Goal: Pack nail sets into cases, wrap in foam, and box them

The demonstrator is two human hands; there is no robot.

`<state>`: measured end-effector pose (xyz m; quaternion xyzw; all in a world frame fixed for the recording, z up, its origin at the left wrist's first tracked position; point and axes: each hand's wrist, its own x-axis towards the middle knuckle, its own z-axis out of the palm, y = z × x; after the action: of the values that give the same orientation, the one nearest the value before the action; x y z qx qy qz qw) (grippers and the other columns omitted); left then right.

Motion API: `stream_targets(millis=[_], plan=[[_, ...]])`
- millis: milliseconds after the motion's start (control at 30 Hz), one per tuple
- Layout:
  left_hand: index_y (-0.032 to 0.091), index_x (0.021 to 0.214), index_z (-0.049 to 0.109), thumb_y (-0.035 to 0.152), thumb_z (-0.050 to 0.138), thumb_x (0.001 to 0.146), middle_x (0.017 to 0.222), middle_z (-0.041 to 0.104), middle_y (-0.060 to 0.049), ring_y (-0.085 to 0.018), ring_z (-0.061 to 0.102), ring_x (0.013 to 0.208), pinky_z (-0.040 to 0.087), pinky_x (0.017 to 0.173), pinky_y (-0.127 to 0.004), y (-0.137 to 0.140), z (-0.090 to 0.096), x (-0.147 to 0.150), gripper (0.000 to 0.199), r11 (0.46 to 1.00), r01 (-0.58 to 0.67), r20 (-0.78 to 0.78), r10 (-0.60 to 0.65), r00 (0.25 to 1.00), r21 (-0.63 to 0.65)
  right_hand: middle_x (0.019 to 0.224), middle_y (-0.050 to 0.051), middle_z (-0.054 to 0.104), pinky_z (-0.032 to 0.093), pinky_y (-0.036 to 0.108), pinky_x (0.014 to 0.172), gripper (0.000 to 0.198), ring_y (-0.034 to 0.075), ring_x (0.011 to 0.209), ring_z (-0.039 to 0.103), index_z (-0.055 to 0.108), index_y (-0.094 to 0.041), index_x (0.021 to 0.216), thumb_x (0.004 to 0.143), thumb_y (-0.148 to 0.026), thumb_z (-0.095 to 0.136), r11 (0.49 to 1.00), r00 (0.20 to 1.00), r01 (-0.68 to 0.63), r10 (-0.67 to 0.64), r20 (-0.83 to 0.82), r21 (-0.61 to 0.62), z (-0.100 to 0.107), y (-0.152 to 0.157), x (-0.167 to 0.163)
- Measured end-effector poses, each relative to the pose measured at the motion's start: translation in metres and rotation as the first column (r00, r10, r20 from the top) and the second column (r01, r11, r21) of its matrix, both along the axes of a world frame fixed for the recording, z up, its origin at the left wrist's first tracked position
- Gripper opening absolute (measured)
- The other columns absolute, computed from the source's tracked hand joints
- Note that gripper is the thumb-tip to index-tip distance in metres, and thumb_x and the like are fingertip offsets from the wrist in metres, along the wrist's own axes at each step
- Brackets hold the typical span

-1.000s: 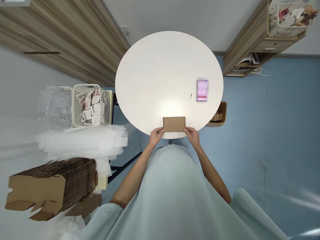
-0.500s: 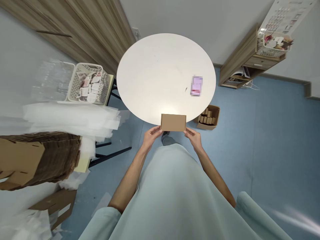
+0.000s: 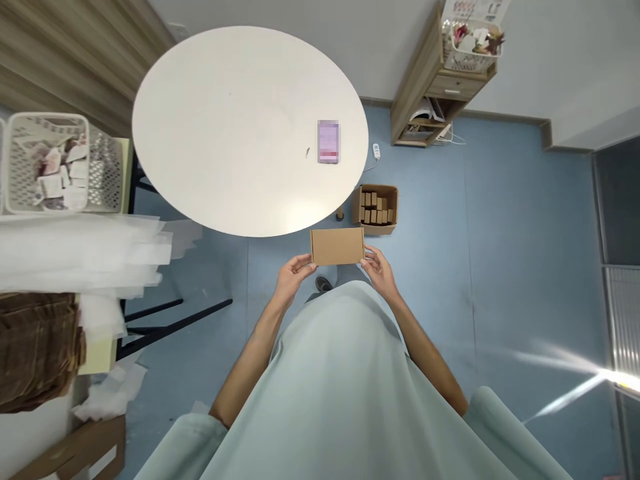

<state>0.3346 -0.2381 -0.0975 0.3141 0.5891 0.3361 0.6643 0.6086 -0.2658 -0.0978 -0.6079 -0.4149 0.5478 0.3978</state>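
A flat brown cardboard box (image 3: 338, 247), closed, is held level in front of my body, just off the near edge of the round white table (image 3: 240, 133). My left hand (image 3: 294, 275) grips its left end, thumb at the near corner and fingers along the side. At the opposite end, my right hand (image 3: 380, 272) holds the box the same way. Beyond it to the right, an open carton (image 3: 380, 229) on the floor contains several small brown boxes (image 3: 374, 215).
A purple blurred item (image 3: 329, 141) lies on the table's right part. To the left, a side table carries a white basket (image 3: 47, 163), white packing sheets (image 3: 75, 253) and stacked flat cardboard (image 3: 37, 347). A wooden cabinet (image 3: 425, 87) stands at the back right.
My view has swung to the right, so the table and side table sit further left. Both hands still hold the box, now past the table's edge and nearer the carton.
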Motion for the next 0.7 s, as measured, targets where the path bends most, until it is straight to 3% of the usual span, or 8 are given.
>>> stream_targets(millis=[267,567,700], plan=[[0.018,0.119,0.071,0.054,0.092,0.072,0.126,0.078,-0.016,-0.032,0.074,0.121,0.053,0.116,-0.055,0.045,-0.018,0.096,0.063,0.994,0.096,-0.001,-0.096,0.995,-0.060,0.132,0.013,0.073,0.058,0.045,0.108,0.067,0.027,0.120,0.073,0.058,-0.027,0.145,0.093,-0.068,0.068,0.993,0.995,0.090,-0.087,0.038,-0.078,-0.012,0.023,0.089],[0.016,0.118,0.074,0.060,0.093,0.070,0.118,0.080,-0.015,-0.032,0.075,0.115,0.055,0.114,-0.058,0.134,-0.043,0.241,0.068,0.964,0.201,0.003,-0.204,0.979,-0.174,0.128,0.012,0.076,0.059,0.046,0.105,0.062,0.027,0.116,0.075,0.061,-0.027,0.133,0.089,-0.069,0.072,0.966,0.982,0.182,-0.188,-0.014,-0.184,-0.038,0.089,0.239],[0.017,0.121,0.074,0.060,0.091,0.072,0.121,0.080,-0.014,-0.031,0.075,0.117,0.056,0.113,-0.055,0.167,-0.060,0.289,0.068,0.962,0.206,0.027,-0.204,0.979,-0.178,0.125,0.010,0.076,0.061,0.045,0.101,0.062,0.025,0.107,0.077,0.061,-0.028,0.127,0.083,-0.067,0.080,0.957,0.982,0.171,-0.184,-0.034,-0.236,-0.050,0.123,0.292]])
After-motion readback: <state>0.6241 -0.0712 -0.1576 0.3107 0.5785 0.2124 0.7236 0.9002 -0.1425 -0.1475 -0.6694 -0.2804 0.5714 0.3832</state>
